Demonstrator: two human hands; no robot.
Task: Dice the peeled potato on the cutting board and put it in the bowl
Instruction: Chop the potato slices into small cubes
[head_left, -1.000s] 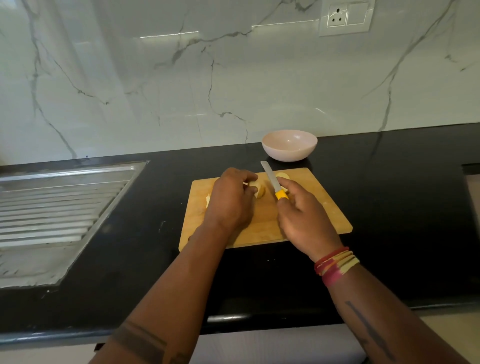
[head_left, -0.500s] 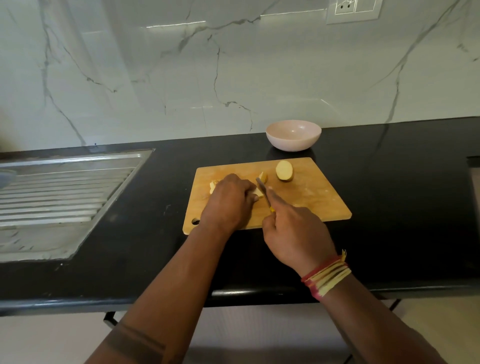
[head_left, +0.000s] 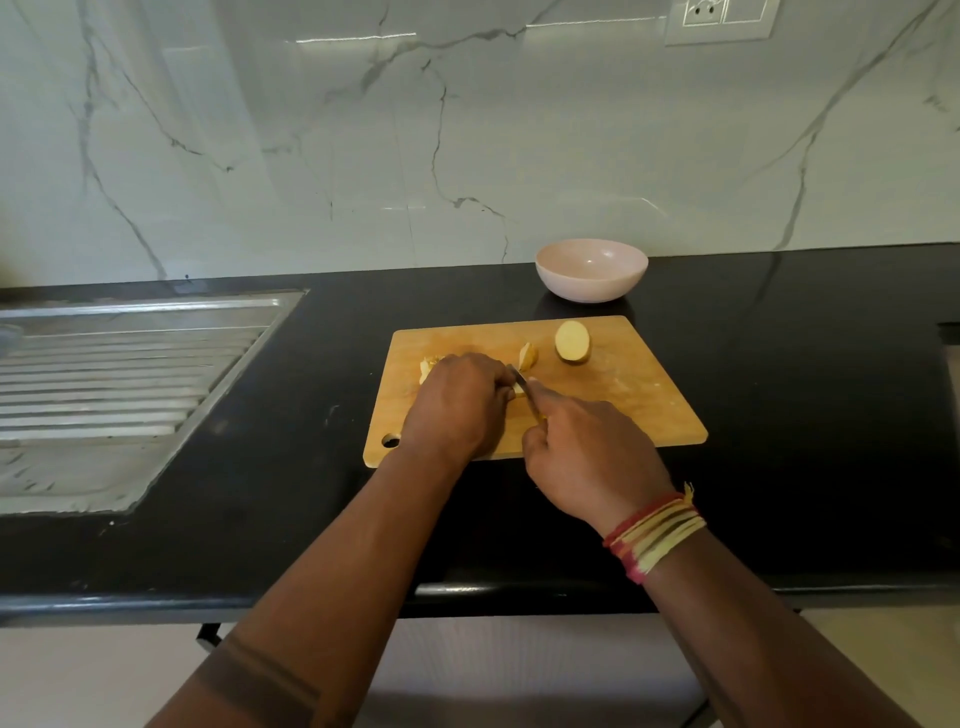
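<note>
A wooden cutting board (head_left: 623, 405) lies on the black counter. On it, my left hand (head_left: 457, 400) curls over a piece of potato, mostly hidden under the fingers. My right hand (head_left: 587, 452) grips a yellow-handled knife (head_left: 521, 383); its blade sits against the potato piece right beside my left fingertips. A cut potato half (head_left: 572, 341) lies flat side up at the board's far side, with a smaller cut piece (head_left: 528, 357) to its left. More cut bits (head_left: 429, 365) peek out left of my left hand. The pink bowl (head_left: 591, 270) stands just behind the board.
A steel sink drainboard (head_left: 130, 374) is set into the counter on the left. The marble wall rises behind the counter with a socket plate (head_left: 722, 21) at the top right. The counter's front edge (head_left: 467, 592) runs under my forearms.
The knife came down from raised over the board onto the potato piece by my left hand. The camera view has shifted, showing the potato half that my right hand hid before.
</note>
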